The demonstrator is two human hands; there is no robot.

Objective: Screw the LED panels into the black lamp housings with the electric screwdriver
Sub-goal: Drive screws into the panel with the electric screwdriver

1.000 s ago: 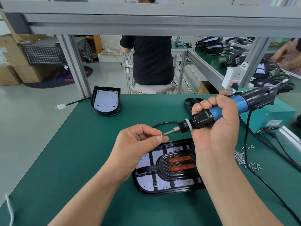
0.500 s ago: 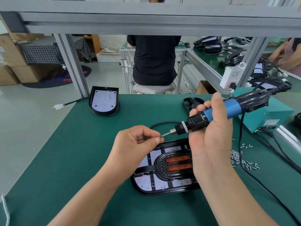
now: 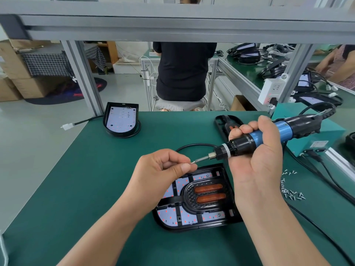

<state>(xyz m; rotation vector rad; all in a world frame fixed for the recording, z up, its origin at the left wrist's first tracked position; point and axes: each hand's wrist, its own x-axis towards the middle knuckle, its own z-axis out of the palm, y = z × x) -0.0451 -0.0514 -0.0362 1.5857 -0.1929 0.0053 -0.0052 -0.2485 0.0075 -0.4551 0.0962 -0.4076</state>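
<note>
A black lamp housing [image 3: 194,224] lies on the green table below my hands, with a white LED panel [image 3: 179,215] and two orange strips inside it. My right hand [image 3: 255,160] grips the blue and black electric screwdriver [image 3: 269,136], held nearly level with its bit pointing left. My left hand [image 3: 167,167] pinches a small screw [image 3: 192,162] at the tip of the bit, above the housing's far edge.
A second housing [image 3: 121,119] with a panel and a cable sits at the table's far left. Another black part [image 3: 226,121] lies behind my right hand. Loose screws [image 3: 290,191] are scattered at right, beside the screwdriver's cords and a teal power box [image 3: 315,137]. A person sits beyond the table.
Both hands and the screwdriver have stayed almost still, with the screw kept at the bit tip. The view has shifted slightly.
</note>
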